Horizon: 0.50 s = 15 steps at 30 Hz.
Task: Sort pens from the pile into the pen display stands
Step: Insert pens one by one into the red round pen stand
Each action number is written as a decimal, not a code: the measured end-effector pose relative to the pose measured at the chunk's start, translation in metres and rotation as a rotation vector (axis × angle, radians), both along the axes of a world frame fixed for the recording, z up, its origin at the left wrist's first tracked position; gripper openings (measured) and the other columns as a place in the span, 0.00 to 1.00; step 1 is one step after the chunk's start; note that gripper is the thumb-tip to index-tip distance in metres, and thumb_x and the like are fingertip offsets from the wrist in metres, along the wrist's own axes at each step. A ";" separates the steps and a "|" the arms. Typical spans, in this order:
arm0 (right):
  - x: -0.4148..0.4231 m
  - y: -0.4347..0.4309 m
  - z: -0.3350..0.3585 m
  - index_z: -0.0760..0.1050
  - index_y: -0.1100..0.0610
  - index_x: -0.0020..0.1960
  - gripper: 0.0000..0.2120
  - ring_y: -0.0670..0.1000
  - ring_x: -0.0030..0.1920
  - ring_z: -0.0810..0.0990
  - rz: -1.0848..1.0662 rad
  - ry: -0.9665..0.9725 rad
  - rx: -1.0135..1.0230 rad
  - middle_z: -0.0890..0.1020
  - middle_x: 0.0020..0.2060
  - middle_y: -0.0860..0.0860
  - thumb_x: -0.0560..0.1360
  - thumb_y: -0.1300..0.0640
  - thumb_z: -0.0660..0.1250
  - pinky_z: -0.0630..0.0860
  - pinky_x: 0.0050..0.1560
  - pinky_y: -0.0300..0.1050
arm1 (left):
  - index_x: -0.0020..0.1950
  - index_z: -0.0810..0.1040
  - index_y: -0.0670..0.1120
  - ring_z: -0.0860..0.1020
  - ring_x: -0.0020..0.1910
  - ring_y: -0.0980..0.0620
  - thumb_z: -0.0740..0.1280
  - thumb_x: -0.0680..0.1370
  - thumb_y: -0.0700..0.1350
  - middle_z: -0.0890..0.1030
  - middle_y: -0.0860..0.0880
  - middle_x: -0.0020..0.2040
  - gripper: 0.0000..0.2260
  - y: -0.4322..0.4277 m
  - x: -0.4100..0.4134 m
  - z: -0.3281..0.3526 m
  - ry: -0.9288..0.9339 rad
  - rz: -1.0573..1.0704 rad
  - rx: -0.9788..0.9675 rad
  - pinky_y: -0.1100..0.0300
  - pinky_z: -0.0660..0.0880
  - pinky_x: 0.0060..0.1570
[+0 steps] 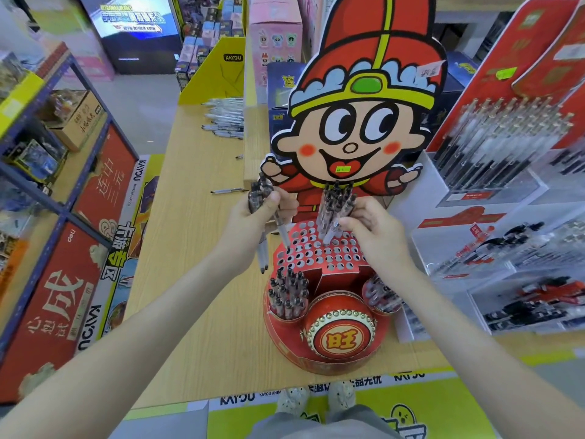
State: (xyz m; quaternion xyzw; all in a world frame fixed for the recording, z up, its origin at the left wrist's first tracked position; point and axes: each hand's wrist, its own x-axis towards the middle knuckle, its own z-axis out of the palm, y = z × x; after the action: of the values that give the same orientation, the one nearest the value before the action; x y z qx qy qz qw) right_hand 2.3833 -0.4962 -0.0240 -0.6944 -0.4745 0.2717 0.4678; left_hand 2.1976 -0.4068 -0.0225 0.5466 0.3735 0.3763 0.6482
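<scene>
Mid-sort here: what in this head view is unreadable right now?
- Head view: pen count in the left hand; its fingers cover the bundle.
- Which hole the right hand's pen enters: tip blurred among standing pens.
- Far pen pile: too small, blurred.
- Right pen cup: forearm covers its right side.

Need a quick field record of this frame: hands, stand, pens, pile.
left hand: grips a bundle of pens, tips down
right hand: pinches a single pen at the stand's holed top
display stand: red, most holes empty
pen cluster: upright in the back holes
front cup: packed with upright pens
pile: far along the table
</scene>
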 end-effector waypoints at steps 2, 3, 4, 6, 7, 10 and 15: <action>0.000 0.001 0.002 0.74 0.52 0.52 0.06 0.42 0.48 0.80 0.030 -0.060 -0.008 0.82 0.45 0.43 0.76 0.60 0.66 0.76 0.53 0.38 | 0.52 0.77 0.44 0.82 0.53 0.47 0.60 0.81 0.47 0.84 0.44 0.50 0.09 -0.001 0.001 0.000 0.005 -0.023 -0.017 0.53 0.78 0.55; 0.001 0.002 0.003 0.74 0.52 0.51 0.06 0.44 0.49 0.81 0.035 -0.097 -0.013 0.82 0.45 0.45 0.76 0.60 0.66 0.77 0.53 0.39 | 0.52 0.77 0.44 0.83 0.52 0.47 0.61 0.80 0.48 0.84 0.45 0.49 0.09 -0.002 0.001 0.001 0.002 -0.039 -0.025 0.54 0.79 0.55; 0.002 0.002 0.003 0.74 0.54 0.51 0.05 0.46 0.49 0.81 0.033 -0.131 -0.016 0.82 0.45 0.47 0.76 0.60 0.66 0.77 0.53 0.41 | 0.52 0.77 0.45 0.83 0.51 0.47 0.61 0.79 0.49 0.84 0.45 0.48 0.10 -0.003 0.002 0.001 0.000 -0.053 -0.027 0.54 0.79 0.54; 0.004 0.002 0.003 0.75 0.56 0.52 0.05 0.49 0.49 0.81 0.021 -0.164 -0.016 0.82 0.45 0.50 0.76 0.60 0.66 0.78 0.53 0.45 | 0.52 0.77 0.45 0.83 0.50 0.47 0.61 0.79 0.48 0.84 0.45 0.48 0.09 -0.005 0.002 0.001 0.004 -0.077 -0.023 0.55 0.79 0.53; 0.005 0.003 0.002 0.75 0.56 0.52 0.06 0.49 0.49 0.81 0.020 -0.161 -0.019 0.83 0.46 0.51 0.76 0.60 0.66 0.78 0.53 0.46 | 0.53 0.77 0.45 0.83 0.50 0.47 0.60 0.80 0.46 0.84 0.45 0.48 0.08 -0.006 0.002 0.000 0.007 -0.084 -0.021 0.56 0.79 0.53; 0.004 0.003 0.000 0.75 0.56 0.51 0.05 0.46 0.48 0.80 0.054 -0.189 -0.054 0.83 0.46 0.50 0.75 0.59 0.67 0.75 0.51 0.37 | 0.53 0.77 0.45 0.83 0.50 0.47 0.60 0.81 0.46 0.84 0.46 0.47 0.08 -0.006 0.002 -0.001 0.010 -0.097 -0.017 0.58 0.79 0.51; 0.001 0.008 0.000 0.75 0.53 0.48 0.04 0.47 0.48 0.81 0.024 -0.157 -0.075 0.82 0.44 0.48 0.75 0.60 0.67 0.77 0.52 0.41 | 0.53 0.77 0.44 0.83 0.50 0.47 0.61 0.79 0.48 0.84 0.46 0.47 0.10 -0.004 0.000 0.001 -0.015 -0.109 -0.026 0.57 0.79 0.52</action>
State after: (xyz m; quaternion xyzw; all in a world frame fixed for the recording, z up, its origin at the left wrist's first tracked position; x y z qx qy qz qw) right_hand 2.3839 -0.4881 -0.0244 -0.7248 -0.5076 0.2396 0.3996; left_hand 2.1981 -0.4111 -0.0213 0.5546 0.3431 0.3399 0.6776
